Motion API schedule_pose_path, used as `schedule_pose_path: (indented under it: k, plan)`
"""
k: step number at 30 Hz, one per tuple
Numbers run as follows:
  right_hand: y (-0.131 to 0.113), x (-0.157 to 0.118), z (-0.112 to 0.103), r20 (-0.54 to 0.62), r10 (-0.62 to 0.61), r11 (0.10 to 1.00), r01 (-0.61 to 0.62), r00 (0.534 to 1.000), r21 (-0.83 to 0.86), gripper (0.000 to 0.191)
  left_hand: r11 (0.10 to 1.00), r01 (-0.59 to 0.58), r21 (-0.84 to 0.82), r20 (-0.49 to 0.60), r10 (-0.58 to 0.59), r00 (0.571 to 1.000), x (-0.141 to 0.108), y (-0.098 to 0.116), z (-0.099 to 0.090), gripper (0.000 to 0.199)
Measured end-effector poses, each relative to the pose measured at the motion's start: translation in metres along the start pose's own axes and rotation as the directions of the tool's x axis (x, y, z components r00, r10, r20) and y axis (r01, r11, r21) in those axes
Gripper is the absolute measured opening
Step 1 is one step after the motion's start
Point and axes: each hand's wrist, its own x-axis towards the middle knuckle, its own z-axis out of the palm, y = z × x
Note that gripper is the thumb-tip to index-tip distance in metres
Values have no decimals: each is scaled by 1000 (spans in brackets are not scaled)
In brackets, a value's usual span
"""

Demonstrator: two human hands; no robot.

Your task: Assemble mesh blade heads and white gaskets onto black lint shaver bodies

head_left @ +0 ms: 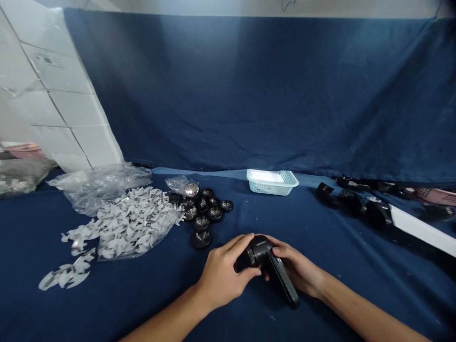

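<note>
A black fabric shaver [281,275] with a round head and a straight handle is between my two hands, low in the middle of the view. The handle slants down to the right. My left hand [228,266] closes around the round head end, thumb below and fingers above. My right hand [294,263] grips the body from the far right side; some of its fingers are hidden behind the shaver. Just left of and beyond my hands lies a cluster of round black head parts [202,223], one showing a silver perforated metal cap [191,190].
A heap of grey-white plastic pieces [131,218] spills from a clear bag on the left. A light-blue basket [272,184] stands at the back. More black parts [356,202] and a white strip [423,230] lie at the right. White boxes [71,104] are stacked back left.
</note>
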Motion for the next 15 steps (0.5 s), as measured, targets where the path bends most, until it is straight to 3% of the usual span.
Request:
schedule_pose_path:
  k: [4,15]
  plan:
    - [-2,-1,7,-88,15,999,-13,996,32,44,1000,20,19,17,-20,1000,0,0,-1,70]
    - [3,-2,2,-50,-8,997,12,999,81,43,999,44,-13,54,-43,998,4,-4,-2,71]
